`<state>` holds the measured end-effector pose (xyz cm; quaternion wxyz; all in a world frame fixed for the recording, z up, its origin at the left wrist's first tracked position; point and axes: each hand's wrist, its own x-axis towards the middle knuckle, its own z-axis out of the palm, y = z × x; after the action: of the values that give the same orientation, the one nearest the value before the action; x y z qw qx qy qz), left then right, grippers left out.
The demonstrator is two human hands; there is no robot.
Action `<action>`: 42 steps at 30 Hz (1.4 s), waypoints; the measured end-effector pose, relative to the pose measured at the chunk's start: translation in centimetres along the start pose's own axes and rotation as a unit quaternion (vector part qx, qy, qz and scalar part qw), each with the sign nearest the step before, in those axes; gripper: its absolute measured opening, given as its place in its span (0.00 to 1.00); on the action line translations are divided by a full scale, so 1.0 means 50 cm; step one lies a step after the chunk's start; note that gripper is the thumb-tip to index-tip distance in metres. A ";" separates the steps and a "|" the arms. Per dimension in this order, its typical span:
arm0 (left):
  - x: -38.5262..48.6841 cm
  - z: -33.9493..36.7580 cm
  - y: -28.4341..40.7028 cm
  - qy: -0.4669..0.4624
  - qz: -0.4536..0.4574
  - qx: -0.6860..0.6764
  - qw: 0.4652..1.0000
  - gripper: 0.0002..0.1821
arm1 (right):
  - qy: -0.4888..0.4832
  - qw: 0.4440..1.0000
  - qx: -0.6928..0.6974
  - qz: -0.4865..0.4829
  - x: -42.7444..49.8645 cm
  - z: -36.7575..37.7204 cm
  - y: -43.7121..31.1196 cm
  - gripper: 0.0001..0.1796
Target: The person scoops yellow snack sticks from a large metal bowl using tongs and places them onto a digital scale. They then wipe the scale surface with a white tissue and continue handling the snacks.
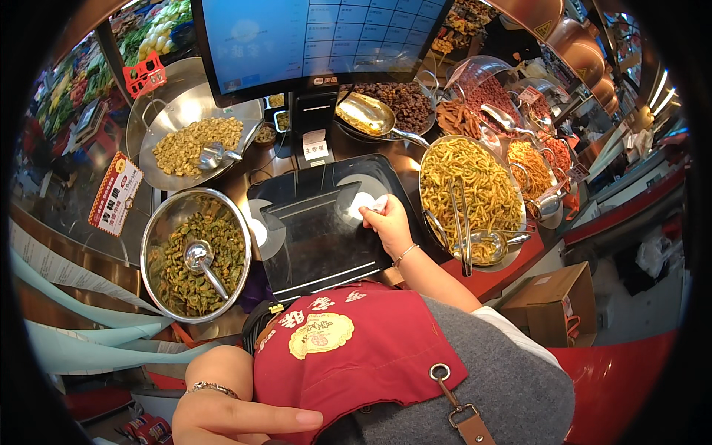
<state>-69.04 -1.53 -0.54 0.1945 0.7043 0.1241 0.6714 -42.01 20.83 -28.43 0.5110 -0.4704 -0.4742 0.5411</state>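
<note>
My right hand (388, 222) pinches a small crumpled white piece (380, 203), perhaps tissue or paper, between thumb and fingers. It hovers over a black glossy flat plate (322, 245), which looks like a weighing scale and reflects round lights. Behind the plate stands a touchscreen monitor (261, 50) with a grid of buttons. Close to the camera, my left hand (239, 417) is in front of the dark red apron (378, 356), one finger stretched out. The frame's bottom edge cuts it off, so whether it holds anything is hidden.
Left of the plate are a steel bowl of green fried food (167, 278) with a scoop, and a pan of yellow pieces (183, 144). To the right, metal tongs (460, 228) lie on a pan of yellow-green strips (489, 183). A cardboard box (539, 300) sits lower right.
</note>
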 end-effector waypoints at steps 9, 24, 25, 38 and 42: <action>-0.002 -0.008 0.006 -0.015 -0.018 0.002 1.000 0.09 | -0.006 1.000 0.019 0.005 0.003 -0.010 0.017 0.11; -0.005 0.007 0.005 0.023 -0.015 0.014 1.000 0.08 | -0.006 0.999 0.034 -0.007 0.002 -0.009 0.016 0.11; -0.006 0.009 0.006 0.031 -0.011 0.011 0.999 0.08 | -0.005 0.999 0.042 -0.005 0.002 -0.010 0.016 0.11; -0.006 0.023 0.017 0.047 -0.038 0.019 0.998 0.09 | 0.012 0.998 0.035 0.050 0.006 0.010 -0.028 0.20; -0.005 0.023 0.021 0.049 -0.058 0.022 0.997 0.09 | -0.008 0.994 0.054 0.098 0.014 -0.001 -0.029 0.15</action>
<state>-68.01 -2.72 -0.34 0.2107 0.6667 0.1887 0.6895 -41.84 21.58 -26.99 0.4764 -0.4817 -0.4002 0.6171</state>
